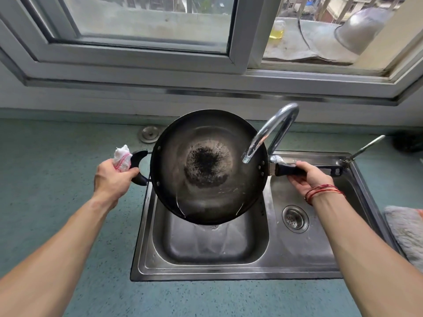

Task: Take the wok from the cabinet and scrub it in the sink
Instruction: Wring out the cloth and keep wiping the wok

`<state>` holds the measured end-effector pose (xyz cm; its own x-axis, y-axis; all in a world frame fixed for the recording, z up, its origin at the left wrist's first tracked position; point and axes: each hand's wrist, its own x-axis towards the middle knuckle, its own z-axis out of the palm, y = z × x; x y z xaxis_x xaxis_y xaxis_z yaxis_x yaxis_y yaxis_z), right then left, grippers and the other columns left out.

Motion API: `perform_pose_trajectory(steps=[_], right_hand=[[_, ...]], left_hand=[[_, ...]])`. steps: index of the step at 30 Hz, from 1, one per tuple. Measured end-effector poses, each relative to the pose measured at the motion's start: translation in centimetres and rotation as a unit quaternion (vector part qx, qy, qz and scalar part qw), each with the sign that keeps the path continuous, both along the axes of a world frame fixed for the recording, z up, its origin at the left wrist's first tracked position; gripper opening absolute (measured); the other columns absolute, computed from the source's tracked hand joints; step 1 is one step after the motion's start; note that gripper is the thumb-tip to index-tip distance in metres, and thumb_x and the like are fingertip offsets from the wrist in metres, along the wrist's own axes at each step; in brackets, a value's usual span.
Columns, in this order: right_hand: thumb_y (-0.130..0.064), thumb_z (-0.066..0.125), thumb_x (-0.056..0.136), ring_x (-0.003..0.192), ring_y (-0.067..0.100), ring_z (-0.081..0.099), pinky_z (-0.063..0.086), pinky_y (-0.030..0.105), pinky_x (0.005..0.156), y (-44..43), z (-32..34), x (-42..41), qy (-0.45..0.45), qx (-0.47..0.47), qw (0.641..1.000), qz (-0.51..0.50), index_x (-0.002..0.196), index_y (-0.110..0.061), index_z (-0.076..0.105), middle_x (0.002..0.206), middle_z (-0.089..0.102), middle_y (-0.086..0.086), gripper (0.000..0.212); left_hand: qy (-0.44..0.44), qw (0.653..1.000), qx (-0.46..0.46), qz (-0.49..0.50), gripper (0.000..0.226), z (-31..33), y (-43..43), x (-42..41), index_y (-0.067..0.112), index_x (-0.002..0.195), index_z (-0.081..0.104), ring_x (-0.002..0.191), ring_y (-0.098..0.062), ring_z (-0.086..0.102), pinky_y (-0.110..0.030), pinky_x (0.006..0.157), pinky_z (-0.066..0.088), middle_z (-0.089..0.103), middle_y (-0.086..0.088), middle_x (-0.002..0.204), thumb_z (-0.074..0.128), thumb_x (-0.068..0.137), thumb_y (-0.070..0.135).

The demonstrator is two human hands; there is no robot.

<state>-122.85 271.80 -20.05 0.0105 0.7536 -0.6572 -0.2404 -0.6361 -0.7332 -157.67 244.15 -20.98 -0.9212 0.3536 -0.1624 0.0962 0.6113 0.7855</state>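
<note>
A black wok (pixel 206 195) with a dark burnt patch in its middle is held tilted toward me over the steel sink (pixel 142 259). Water runs off its near rim into the basin. My left hand (pixel 113 179) grips the short loop handle on the wok's left side together with a bunched white and red cloth (pixel 122 159). My right hand (pixel 309 177) is closed around the long black handle (pixel 329 169) on the right. The chrome faucet (pixel 272 131) arches over the wok's right rim.
The sink has a deep left basin and a shallow right part with a drain strainer (pixel 295 218). A teal countertop (pixel 57 156) surrounds it. A grey cloth (pixel 405 229) lies at the right edge. A window frame runs along the back wall, with a metal bowl (pixel 361 30) on the ledge outside.
</note>
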Motion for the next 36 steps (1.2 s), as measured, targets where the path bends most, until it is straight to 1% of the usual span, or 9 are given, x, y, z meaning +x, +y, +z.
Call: perform_pose_trajectory(steps=[3,7,10,12,14,19,23,27,36], right_hand=[[0.001,0.062,0.087,0.078,0.025,0.064,0.056,0.033,0.043,0.5,-0.3,-0.1,0.011,-0.007,1.0,0.006,0.085,-0.005,0.055,0.086,0.062,0.015,0.01],[0.004,0.058,0.085,0.075,0.024,0.065,0.055,0.031,0.044,1.0,-0.3,-0.5,0.026,0.006,1.0,-0.003,0.096,-0.004,0.052,0.082,0.062,0.015,0.014],[0.004,0.056,0.084,0.071,0.023,0.066,0.056,0.03,0.047,1.2,-0.2,-0.7,0.034,0.012,0.999,0.011,0.093,-0.003,0.054,0.083,0.064,0.015,0.01],[0.004,0.054,0.085,0.074,0.023,0.066,0.056,0.031,0.048,1.3,-0.1,-0.9,0.041,0.01,0.999,0.015,0.085,-0.002,0.054,0.082,0.064,0.014,0.006],[0.002,0.052,0.087,0.076,0.023,0.064,0.057,0.032,0.048,1.5,-0.1,-1.0,0.054,0.005,0.998,0.015,0.08,-0.004,0.054,0.082,0.063,0.012,0.009],[0.001,0.043,0.092,0.079,0.023,0.059,0.059,0.036,0.056,1.7,0.1,-1.9,0.081,0.007,0.996,0.032,0.077,-0.006,0.05,0.084,0.058,0.01,0.018],[0.001,0.04,0.091,0.081,0.025,0.059,0.06,0.037,0.053,2.2,-0.1,-2.3,0.098,0.001,0.995,0.036,0.079,-0.005,0.05,0.086,0.057,0.011,0.017],[0.001,0.039,0.089,0.083,0.024,0.059,0.06,0.038,0.054,2.6,-0.2,-2.5,0.118,-0.001,0.992,0.033,0.081,-0.003,0.05,0.086,0.056,0.011,0.015],[0.003,0.035,0.09,0.075,0.021,0.056,0.059,0.041,0.058,2.6,0.1,-3.2,0.151,-0.01,0.988,0.02,0.076,-0.003,0.048,0.081,0.052,0.009,0.02]], left_hand=[[0.012,1.0,-0.007,-0.006,0.023,-0.3,-0.1,-0.1,0.007,0.091,0.066,0.075,-0.025,0.056,-0.032,0.061,0.041,0.067,-0.013,0.088,0.08,0.076,0.018],[0.017,1.0,-0.003,-0.002,0.025,-0.3,-0.1,-0.2,0.011,0.09,0.065,0.079,-0.027,0.06,-0.034,0.066,0.044,0.069,-0.012,0.091,0.082,0.073,0.019],[0.018,1.0,0.008,0.001,0.026,-0.1,0.0,-0.3,0.013,0.09,0.066,0.084,-0.03,0.063,-0.04,0.07,0.05,0.07,-0.011,0.091,0.083,0.071,0.019],[0.022,1.0,0.014,0.004,0.026,0.1,0.1,-0.3,0.013,0.091,0.066,0.083,-0.028,0.063,-0.039,0.071,0.049,0.07,-0.01,0.091,0.083,0.071,0.017],[0.023,0.999,0.022,0.007,0.027,0.1,0.1,-0.4,0.013,0.092,0.066,0.083,-0.026,0.062,-0.037,0.071,0.048,0.069,-0.009,0.091,0.083,0.072,0.016],[0.03,0.999,0.037,0.014,0.029,0.3,0.3,-1.0,0.013,0.092,0.064,0.082,-0.023,0.059,-0.033,0.07,0.046,0.065,-0.003,0.087,0.084,0.071,0.015],[0.045,0.999,0.026,0.009,0.033,0.5,0.4,-1.2,0.011,0.094,0.061,0.082,-0.022,0.057,-0.033,0.07,0.044,0.063,-0.003,0.087,0.085,0.071,0.013],[0.054,0.998,0.027,0.021,0.033,0.3,0.6,-1.1,0.01,0.093,0.061,0.081,-0.022,0.057,-0.035,0.071,0.046,0.064,-0.002,0.085,0.085,0.07,0.012],[0.065,0.997,0.03,0.042,0.031,-0.2,0.8,-0.9,0.01,0.087,0.058,0.077,-0.021,0.055,-0.043,0.07,0.052,0.063,-0.001,0.081,0.084,0.07,0.01]])
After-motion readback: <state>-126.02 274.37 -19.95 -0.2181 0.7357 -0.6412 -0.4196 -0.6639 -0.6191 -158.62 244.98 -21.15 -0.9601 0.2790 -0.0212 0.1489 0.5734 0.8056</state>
